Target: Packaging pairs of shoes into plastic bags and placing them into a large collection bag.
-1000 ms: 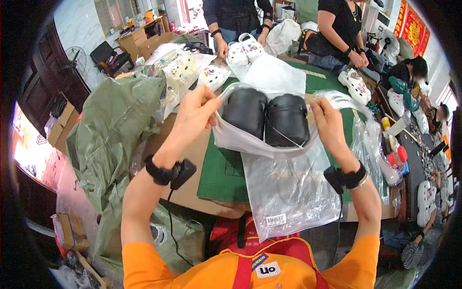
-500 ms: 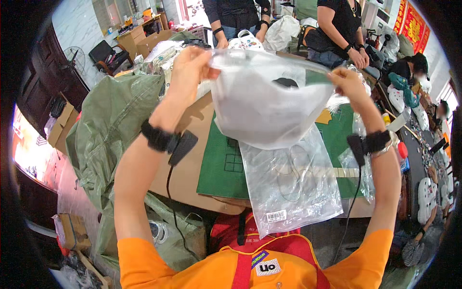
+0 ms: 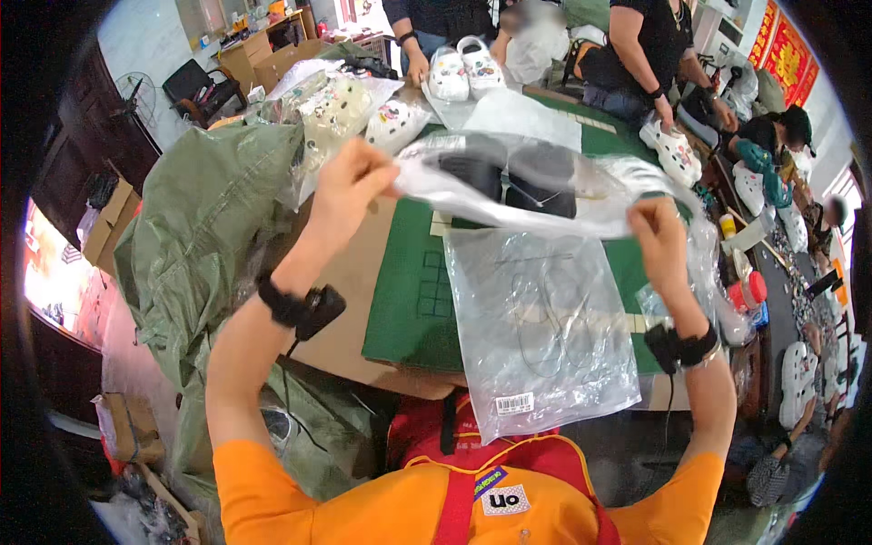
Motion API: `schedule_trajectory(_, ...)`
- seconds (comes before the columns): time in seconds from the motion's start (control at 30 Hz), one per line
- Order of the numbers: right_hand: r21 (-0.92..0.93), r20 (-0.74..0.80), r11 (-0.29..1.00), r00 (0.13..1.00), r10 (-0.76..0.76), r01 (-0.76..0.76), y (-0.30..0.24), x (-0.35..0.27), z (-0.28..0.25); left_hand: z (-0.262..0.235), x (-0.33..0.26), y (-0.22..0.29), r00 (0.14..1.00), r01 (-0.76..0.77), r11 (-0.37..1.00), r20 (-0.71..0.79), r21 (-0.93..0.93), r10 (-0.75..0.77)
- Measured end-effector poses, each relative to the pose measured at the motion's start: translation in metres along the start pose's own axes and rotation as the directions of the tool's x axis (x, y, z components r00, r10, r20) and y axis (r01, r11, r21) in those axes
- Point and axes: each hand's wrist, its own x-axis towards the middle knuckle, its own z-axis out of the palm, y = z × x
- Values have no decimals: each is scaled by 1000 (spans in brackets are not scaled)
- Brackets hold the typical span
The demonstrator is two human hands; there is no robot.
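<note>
In the upper middle of the frame, the left hand (image 3: pixel 350 186) and right hand (image 3: pixel 660 241) each pinch an end of a clear plastic bag (image 3: pixel 536 195) holding black shoes (image 3: pixel 509 177), raised above the green mat (image 3: pixel 413 291).

I see a workroom: a green felt-topped table (image 3: pixel 409 300) fills the centre, a dark wooden cabinet (image 3: pixel 77 145) stands at left, a floor fan (image 3: pixel 136 91) faces a pale wall, and cardboard boxes (image 3: pixel 109 218) sit beside the cabinet.
</note>
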Motion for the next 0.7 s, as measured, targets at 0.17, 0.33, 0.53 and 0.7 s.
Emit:
schedule_trajectory(0.17, 74, 270, 994, 961, 57, -79, -3, -77, 16, -1, -81, -9, 960, 279, 960, -1, 10, -279)
schedule_trajectory(0.33, 90, 386, 977, 911, 147, -196, -24, -92, 25, -5, -103, -23, 957, 281, 908, -15, 310, -291)
schedule_trajectory(0.53, -57, 265, 996, 961, 83, -70, -33, -116, 37, 43, -123, 7, 764, -644, 514, 440, 566, 472)
schedule_trajectory(0.7, 38, 444, 932, 842, 308, -361, -26, -128, 45, 91, -114, -22, 680, -712, 556, 618, 429, 394)
